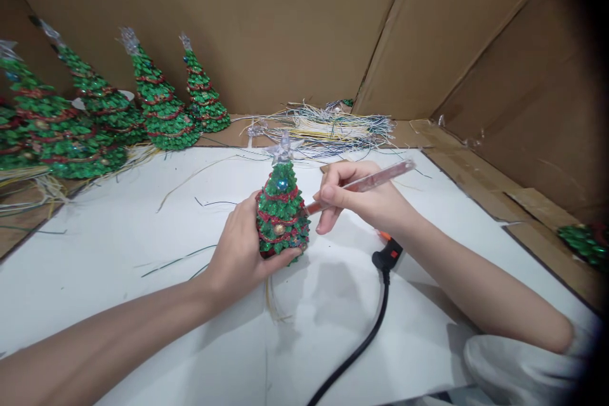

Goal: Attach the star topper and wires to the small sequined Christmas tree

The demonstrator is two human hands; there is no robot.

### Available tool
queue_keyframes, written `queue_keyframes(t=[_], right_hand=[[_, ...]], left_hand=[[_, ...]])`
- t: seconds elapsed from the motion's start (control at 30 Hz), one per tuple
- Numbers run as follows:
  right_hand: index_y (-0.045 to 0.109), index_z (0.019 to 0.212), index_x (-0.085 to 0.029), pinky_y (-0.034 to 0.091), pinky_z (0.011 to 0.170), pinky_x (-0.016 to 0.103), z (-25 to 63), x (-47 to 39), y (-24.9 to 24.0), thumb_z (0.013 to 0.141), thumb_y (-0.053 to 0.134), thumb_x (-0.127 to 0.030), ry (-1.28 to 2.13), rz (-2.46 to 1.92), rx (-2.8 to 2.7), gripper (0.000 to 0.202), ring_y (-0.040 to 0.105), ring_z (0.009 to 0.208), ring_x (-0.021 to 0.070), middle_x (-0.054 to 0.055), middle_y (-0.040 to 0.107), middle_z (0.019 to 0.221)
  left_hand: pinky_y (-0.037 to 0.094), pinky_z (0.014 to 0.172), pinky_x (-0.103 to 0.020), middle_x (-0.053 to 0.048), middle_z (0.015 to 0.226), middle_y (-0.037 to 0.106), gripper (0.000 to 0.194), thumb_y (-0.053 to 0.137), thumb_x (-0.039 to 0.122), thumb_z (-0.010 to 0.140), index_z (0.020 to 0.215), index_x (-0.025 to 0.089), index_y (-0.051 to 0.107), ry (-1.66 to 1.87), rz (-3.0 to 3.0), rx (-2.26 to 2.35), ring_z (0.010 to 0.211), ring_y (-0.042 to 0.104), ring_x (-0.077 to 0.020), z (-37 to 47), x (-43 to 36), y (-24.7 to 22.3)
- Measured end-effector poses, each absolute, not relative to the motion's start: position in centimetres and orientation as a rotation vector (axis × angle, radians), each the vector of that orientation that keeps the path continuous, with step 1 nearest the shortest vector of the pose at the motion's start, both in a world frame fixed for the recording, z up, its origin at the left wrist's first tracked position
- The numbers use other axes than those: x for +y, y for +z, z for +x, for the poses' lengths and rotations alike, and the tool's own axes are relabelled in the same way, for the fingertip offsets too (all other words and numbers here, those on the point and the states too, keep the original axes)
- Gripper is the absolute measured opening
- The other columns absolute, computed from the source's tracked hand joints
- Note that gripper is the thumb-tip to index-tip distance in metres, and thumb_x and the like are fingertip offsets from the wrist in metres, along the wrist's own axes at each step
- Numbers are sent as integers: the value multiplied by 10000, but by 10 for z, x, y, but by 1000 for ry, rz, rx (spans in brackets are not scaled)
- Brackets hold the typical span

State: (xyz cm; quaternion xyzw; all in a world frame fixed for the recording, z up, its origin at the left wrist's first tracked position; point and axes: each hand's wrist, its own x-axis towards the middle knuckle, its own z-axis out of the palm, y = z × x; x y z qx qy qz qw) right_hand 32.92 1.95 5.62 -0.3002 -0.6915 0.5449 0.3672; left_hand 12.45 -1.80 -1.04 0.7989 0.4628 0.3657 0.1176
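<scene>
A small green Christmas tree figurine (281, 209) with red garlands, coloured baubles and a clear star on top stands upright in my left hand (238, 235). The fingers wrap its left side, with the thumb across the front near the base. Thin wires hang below it. My right hand (354, 193) pinches a slim, translucent reddish pen-like stick (380, 176). Its tip meets the right side of the tree, where I cannot tell whether it touches. Under my right forearm lies a black corded tool (389, 255) with an orange tip and red switch, partly hidden.
Several similar trees (162, 98) stand at the back left. A bundle of thin wires (337, 127) lies along the back edge of the white work surface (190, 336). Cardboard walls (285, 25) enclose it. A black cable (361, 342) runs toward the front; another tree (585, 244) shows at right.
</scene>
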Motion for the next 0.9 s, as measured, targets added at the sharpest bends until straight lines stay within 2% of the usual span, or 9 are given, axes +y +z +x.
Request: queue_keyframes(t=[0.27,0.43,0.53,0.73,0.9], right_hand=[[503,652,-166,552,558,225,329,24,42,775,638,-323,1536,-736,-1631,242,676,545,137,-18,674,575],[498,665,-163,538,508,216,328,23,35,771,627,-391,1590,-748,-1564,283,675,541,143,-9,670,622],[511,664,-171,540,534,231,328,15,42,780,621,-374,1387,-798,-1666,259,674,559,143,-12,659,582],[578,632,-201,486,493,210,324,-13,66,790,610,-228,561,-804,-2046,163,613,571,107,-2,652,619],[587,680,-218,484,515,216,321,-24,68,811,578,-190,406,-800,-2105,134,586,571,99,-5,649,661]], left_hand=[[430,892,-470,-163,1216,483,625,672,393,700,1207,151,398,1053,2352,1362,1132,478,-317,124,-17,-10],[430,895,-472,-162,1217,489,644,667,397,703,1219,151,369,1046,2342,1363,1129,486,-315,123,-17,-11],[444,872,-465,-153,1208,490,687,666,406,704,1248,169,320,1050,2345,1368,1111,497,-308,123,-17,-11],[450,849,-450,-138,1188,483,685,657,417,710,1254,188,309,1057,2402,1387,1096,493,-305,123,-17,-14],[451,835,-462,-140,1171,485,687,661,433,700,1245,190,320,1049,2412,1393,1091,489,-317,122,-17,-16]])
